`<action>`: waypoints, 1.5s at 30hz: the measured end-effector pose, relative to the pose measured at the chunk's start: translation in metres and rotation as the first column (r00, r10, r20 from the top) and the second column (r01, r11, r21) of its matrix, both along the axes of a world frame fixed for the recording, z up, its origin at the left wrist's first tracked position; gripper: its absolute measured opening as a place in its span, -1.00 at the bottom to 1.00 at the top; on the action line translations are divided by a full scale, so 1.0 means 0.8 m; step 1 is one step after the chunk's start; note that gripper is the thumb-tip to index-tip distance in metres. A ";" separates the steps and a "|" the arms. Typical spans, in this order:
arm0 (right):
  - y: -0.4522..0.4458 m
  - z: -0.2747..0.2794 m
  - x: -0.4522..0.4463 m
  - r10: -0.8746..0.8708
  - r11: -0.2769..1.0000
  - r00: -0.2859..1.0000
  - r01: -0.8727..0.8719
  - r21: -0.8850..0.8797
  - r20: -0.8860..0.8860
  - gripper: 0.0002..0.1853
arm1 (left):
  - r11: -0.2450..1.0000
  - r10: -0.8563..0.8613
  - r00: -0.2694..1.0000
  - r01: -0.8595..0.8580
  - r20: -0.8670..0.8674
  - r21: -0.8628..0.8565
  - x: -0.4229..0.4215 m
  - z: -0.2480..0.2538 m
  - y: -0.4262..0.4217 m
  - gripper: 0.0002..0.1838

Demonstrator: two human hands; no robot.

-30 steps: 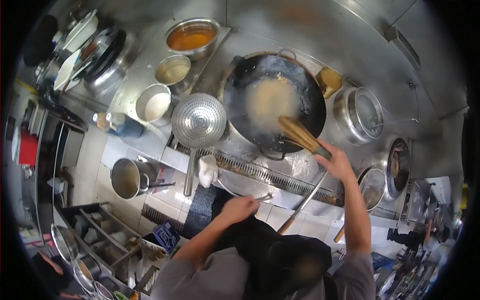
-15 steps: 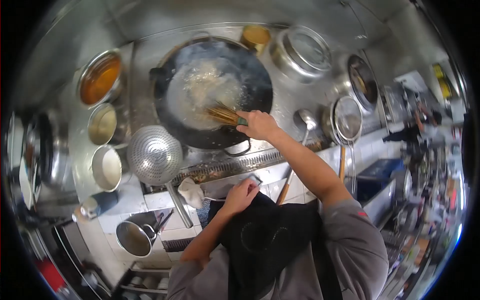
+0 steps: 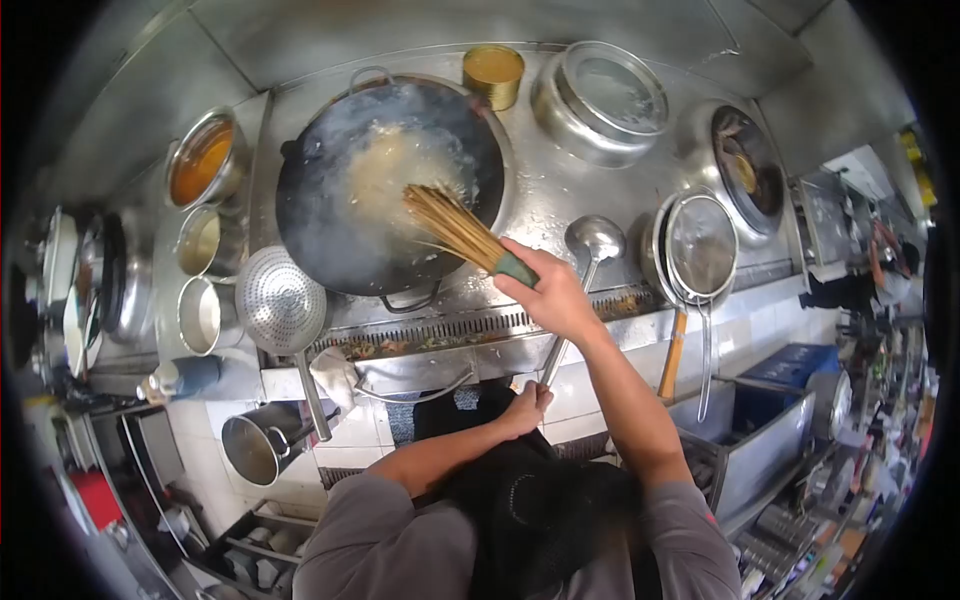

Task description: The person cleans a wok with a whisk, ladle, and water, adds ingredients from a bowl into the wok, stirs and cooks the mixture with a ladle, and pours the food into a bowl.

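My right hand [image 3: 552, 290] is closed round the green-wrapped end of a bamboo wok brush [image 3: 455, 225]. The brush's bristles point left over the large black wok [image 3: 310, 235], where pale, bubbling liquid steams. Low in front of the stove, my left hand [image 3: 525, 412] is closed at the lower end of the ladle [image 3: 597, 240]'s handle. That handle end is covered by my fingers. The ladle's bowl rests on the steel stove top, right of the wok. A perforated skimmer [image 3: 282, 300] lies at the wok's lower left.
A yellow can [image 3: 493, 75] and stacked metal pots [image 3: 600, 105] stand behind. Strainers [image 3: 702, 245] lie on the right. To the left are an orange-filled bowl [image 3: 205, 165] and metal containers [image 3: 207, 315]. A white cloth [image 3: 335, 375] hangs at the front edge. Another person is far right.
My right hand has lifted the brush from the wok's liquid and drawn it right, towards me. My left hand has moved from the stove's front edge to the ladle's handle. The view has shifted.
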State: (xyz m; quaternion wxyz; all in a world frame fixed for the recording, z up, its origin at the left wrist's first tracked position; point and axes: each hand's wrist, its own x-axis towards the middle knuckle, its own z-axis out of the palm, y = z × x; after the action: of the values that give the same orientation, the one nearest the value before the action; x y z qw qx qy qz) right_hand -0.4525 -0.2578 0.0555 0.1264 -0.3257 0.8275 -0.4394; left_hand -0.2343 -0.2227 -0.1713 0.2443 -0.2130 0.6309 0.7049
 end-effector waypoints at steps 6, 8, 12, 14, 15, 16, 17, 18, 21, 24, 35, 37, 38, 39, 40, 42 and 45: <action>0.004 0.002 -0.003 0.034 0.999 0.999 -0.034 0.020 0.000 -0.37 | 0.866 -0.413 0.904 0.352 -0.111 -0.355 0.008 0.006 0.003 -0.52; -0.004 0.009 -0.007 0.080 0.995 0.994 -0.074 0.073 -0.076 -0.38 | 0.848 -0.469 0.856 0.369 -0.217 -0.380 0.018 0.047 -0.056 -0.56; -0.028 0.011 -0.033 0.169 0.962 0.974 -0.131 0.238 -0.148 -0.42 | 0.714 0.306 0.927 -0.375 -0.217 -0.591 0.085 0.178 -0.208 -0.72; -0.056 0.030 -0.045 0.213 0.934 0.970 -0.166 0.318 -0.119 -0.42 | 0.138 0.364 0.716 -0.674 -0.596 -0.726 0.130 0.153 -0.288 -0.69; -0.071 0.037 -0.050 0.240 0.899 0.967 -0.191 0.395 -0.079 -0.42 | -0.022 0.413 0.741 -0.573 -0.529 -0.819 0.153 0.138 -0.317 -0.57; -0.085 0.024 -0.056 0.265 0.897 0.953 -0.189 0.399 -0.145 -0.43 | -0.028 0.479 0.731 -0.540 -0.485 -0.841 0.172 0.117 -0.343 -0.44; -0.097 0.020 -0.064 0.277 0.893 0.949 -0.197 0.404 -0.151 -0.43 | -0.032 0.490 0.722 -0.545 -0.489 -0.838 0.176 0.090 -0.356 -0.44; -0.107 0.018 -0.078 0.389 0.798 0.909 -0.251 0.548 -0.151 -0.42 | 0.003 0.470 0.718 -0.583 -0.513 -0.813 0.181 0.062 -0.369 -0.41; -0.117 0.001 -0.153 0.473 0.688 0.881 -0.358 0.632 -0.016 -0.40 | 0.054 0.390 0.804 -0.506 -0.448 -0.861 0.195 0.046 -0.389 -0.32; -0.172 0.014 -0.183 0.266 0.684 0.943 -0.041 0.728 -0.198 -0.39 | 0.363 0.559 0.810 -0.433 -0.180 -0.825 0.186 0.054 -0.407 -0.24; -0.186 -0.018 -0.118 0.285 0.738 0.947 -0.117 0.665 -0.150 -0.36 | 0.394 0.873 0.484 -0.773 0.060 0.498 0.141 0.168 -0.415 -0.49; -0.161 -0.007 -0.173 0.285 0.718 0.943 -0.091 0.690 -0.172 -0.38 | 0.375 0.847 0.512 -0.768 0.144 0.520 0.111 0.211 -0.404 -0.48; -0.162 -0.003 -0.197 0.259 0.723 0.938 -0.032 0.690 -0.228 -0.39 | 0.355 0.835 0.509 -0.788 0.209 0.503 0.097 0.218 -0.393 -0.47; -0.171 -0.001 -0.219 0.232 0.728 0.930 0.027 0.685 -0.284 -0.39 | 0.336 0.820 0.504 -0.808 0.272 0.483 0.081 0.223 -0.381 -0.45; -0.200 -0.006 -0.226 0.243 0.757 0.919 0.021 0.653 -0.311 -0.41 | 0.350 0.806 0.531 -0.785 0.263 0.511 0.060 0.225 -0.369 -0.43; -0.273 -0.038 -0.205 0.217 0.784 0.931 0.012 0.621 -0.292 -0.41 | 0.350 0.833 0.525 -0.744 0.175 0.569 0.006 0.192 -0.340 -0.47; -0.332 -0.107 -0.141 0.101 0.890 0.984 -0.024 0.456 -0.145 -0.37 | 0.460 0.880 0.474 -0.836 -0.028 0.300 -0.067 0.121 -0.311 -0.68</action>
State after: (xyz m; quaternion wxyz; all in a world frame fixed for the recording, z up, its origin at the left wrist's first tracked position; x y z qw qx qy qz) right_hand -0.5654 -0.5236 -0.0302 0.1439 -0.3490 0.9037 -0.2019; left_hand -0.2882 -0.4715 -0.0742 -0.1785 -0.4061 0.3638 0.8191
